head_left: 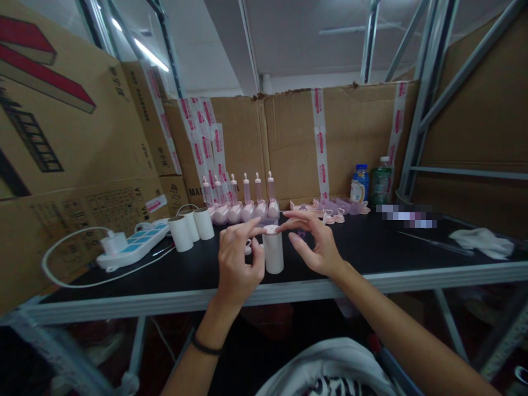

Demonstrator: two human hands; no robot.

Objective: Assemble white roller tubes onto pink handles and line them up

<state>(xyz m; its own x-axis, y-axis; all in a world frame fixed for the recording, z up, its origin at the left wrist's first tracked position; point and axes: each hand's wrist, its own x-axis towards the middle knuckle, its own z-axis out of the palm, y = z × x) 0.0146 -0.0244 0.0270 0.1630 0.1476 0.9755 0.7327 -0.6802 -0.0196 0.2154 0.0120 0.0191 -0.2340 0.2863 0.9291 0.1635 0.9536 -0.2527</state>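
A white cylinder (274,254) stands upright on the black tabletop in front of me, with a pale pink piece (272,229) on its top. My left hand (241,256) is at its left side, fingers stretched toward the top rim and thumb apart from them. From the right, my right hand (315,242) reaches over, its fingertips at the top edge and its thumb spread away. Neither hand wraps round the cylinder. Partly hidden behind my left hand is a small pale ring-shaped piece (248,247). Purple pieces (302,233) show behind my right hand.
Several pink parts with upright tubes (247,210) line the back. White cylinders (180,234) stand left beside a power strip (138,245) and its cable. Loose pink pieces (339,215), a blue bottle (360,184), a green bottle (381,182) and crumpled white cloth (482,242) lie rightward. Cardboard walls surround the table.
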